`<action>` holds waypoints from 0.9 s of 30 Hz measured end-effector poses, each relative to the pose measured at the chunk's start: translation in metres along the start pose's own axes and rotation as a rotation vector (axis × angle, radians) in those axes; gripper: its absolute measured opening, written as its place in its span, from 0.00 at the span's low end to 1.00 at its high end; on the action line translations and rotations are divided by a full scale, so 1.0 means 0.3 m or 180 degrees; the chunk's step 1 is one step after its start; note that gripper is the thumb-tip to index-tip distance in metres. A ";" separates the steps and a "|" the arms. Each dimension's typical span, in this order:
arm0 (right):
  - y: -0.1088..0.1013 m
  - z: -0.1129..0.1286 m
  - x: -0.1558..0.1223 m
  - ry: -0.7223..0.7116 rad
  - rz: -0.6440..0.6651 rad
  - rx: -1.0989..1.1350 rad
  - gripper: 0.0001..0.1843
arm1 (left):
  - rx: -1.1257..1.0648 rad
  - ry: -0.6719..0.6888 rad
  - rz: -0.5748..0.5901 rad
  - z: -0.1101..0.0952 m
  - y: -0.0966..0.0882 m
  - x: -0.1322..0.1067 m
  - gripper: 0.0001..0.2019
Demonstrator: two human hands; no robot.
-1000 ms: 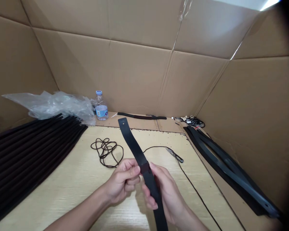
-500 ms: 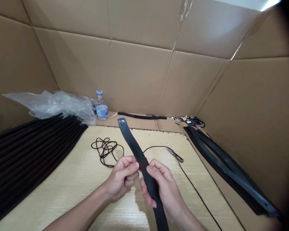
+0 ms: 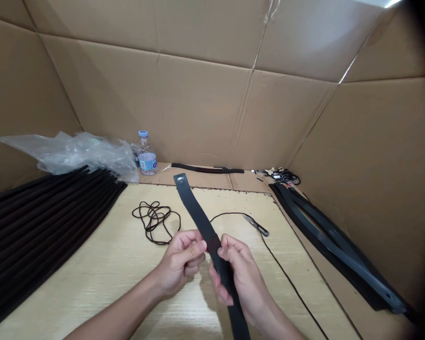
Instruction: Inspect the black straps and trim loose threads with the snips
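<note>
A flat black strap (image 3: pixel 194 208) with a hole near its far end slants up in front of me, with a dark sleeve or wrap round its lower part. My right hand (image 3: pixel 239 269) is closed round the covered part, thumb on top. At the sleeve's upper edge, my left hand (image 3: pixel 184 257) pinches the strap's left side, fingers curled. Whether a cord end is also in that pinch is hidden. A thin dark cord (image 3: pixel 156 222) lies in loose loops beyond my left hand, and more of it runs out to the right behind the strap.
Small thread snips (image 3: pixel 257 225) lie on the table right of the strap, touching the cord. Many black strips (image 3: pixel 49 222) lie at left beneath a clear plastic bag (image 3: pixel 85 153). A water bottle (image 3: pixel 147 156) stands behind. More black straps (image 3: pixel 333 241) lie at right. Cardboard walls (image 3: pixel 198 104) surround the table.
The view has shifted slightly. My hands and the strap keep nearly the same pose, with the right thumb moved a little down the strap.
</note>
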State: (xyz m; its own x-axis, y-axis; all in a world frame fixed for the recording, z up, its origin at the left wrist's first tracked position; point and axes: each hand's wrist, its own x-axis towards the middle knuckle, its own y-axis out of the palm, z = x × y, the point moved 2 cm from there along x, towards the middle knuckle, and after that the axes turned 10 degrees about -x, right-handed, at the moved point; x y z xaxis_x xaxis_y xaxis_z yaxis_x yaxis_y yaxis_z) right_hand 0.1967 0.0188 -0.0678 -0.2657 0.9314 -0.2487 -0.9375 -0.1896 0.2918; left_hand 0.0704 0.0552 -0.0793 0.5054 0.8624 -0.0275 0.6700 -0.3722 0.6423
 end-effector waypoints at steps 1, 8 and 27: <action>0.001 0.000 0.000 -0.0001 0.0010 0.0011 0.12 | 0.0005 0.0008 -0.0011 -0.001 0.002 0.000 0.16; 0.011 0.019 -0.001 -0.0131 0.0260 0.0391 0.15 | -0.0022 0.0135 -0.0069 -0.008 -0.007 0.006 0.16; -0.017 0.052 0.008 -0.0118 0.0479 0.0931 0.10 | 0.0562 0.0558 -0.0336 -0.029 -0.006 0.010 0.19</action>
State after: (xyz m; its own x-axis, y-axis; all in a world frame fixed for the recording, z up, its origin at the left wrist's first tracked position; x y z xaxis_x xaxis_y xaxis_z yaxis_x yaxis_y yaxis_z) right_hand 0.2043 0.0269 -0.0555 -0.3829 0.9114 -0.1506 -0.7828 -0.2336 0.5768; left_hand 0.0660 0.0613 -0.0739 0.3361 0.9402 0.0559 0.8062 -0.3179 0.4989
